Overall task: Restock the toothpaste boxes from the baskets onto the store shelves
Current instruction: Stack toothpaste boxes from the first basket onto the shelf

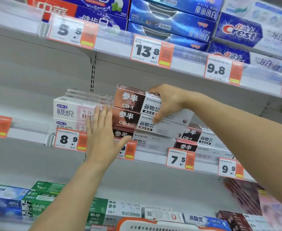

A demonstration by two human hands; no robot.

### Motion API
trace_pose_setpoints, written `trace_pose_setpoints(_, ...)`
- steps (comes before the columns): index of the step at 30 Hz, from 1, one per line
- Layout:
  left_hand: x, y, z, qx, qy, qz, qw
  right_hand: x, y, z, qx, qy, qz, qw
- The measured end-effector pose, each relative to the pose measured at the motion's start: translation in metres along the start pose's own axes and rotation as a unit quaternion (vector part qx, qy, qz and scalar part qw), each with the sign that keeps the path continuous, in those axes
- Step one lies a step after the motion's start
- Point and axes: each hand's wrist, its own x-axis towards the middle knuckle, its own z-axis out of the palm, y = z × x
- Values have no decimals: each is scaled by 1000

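My right hand (167, 101) grips two stacked brown-and-white toothpaste boxes (133, 107) from their front face, thumb under and fingers over the top. They sit on a third brown box (122, 134) on the middle shelf (153, 158). My left hand (102, 132) lies flat with straight fingers against the left end of this stack, partly covering the white-and-pink boxes (70, 112) beside it. More brown boxes (198, 135) lie to the right on the same shelf.
The upper shelf holds blue toothpaste boxes (172, 22) and Crest boxes (238, 32). Price tags (68, 140) line the shelf edges. Green and white boxes (42, 197) fill the lower shelf. An orange-rimmed white basket (153, 225) sits at the bottom edge.
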Motion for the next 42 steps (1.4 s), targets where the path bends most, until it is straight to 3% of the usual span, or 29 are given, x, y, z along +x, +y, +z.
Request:
trace_pose_setpoints(11, -2, 1, 3, 17, 3, 10, 1000, 18, 10, 25, 0, -12, 18, 1000)
trace_pose_setpoints(19, -3, 2, 2, 27, 0, 4, 1000, -4, 12, 31, 14, 86, -74, 993)
trace_pose_setpoints(23, -2, 0, 1, 21, 19, 2, 1000, -26, 13, 31, 26, 91, -105, 990)
trace_pose_setpoints(29, -1, -8, 0, 17, -3, -12, 1000, -37, 10, 54, -59, 63, -92, 992)
trace_pose_setpoints(36, -2, -10, -4, 51, -26, -21, 998, -26, 10, 76, -120, 112, -85, 983)
trace_pose_setpoints(42, -2, -9, -3, 49, -26, -24, 998, -17, 11, 79, -137, 108, -73, 982)
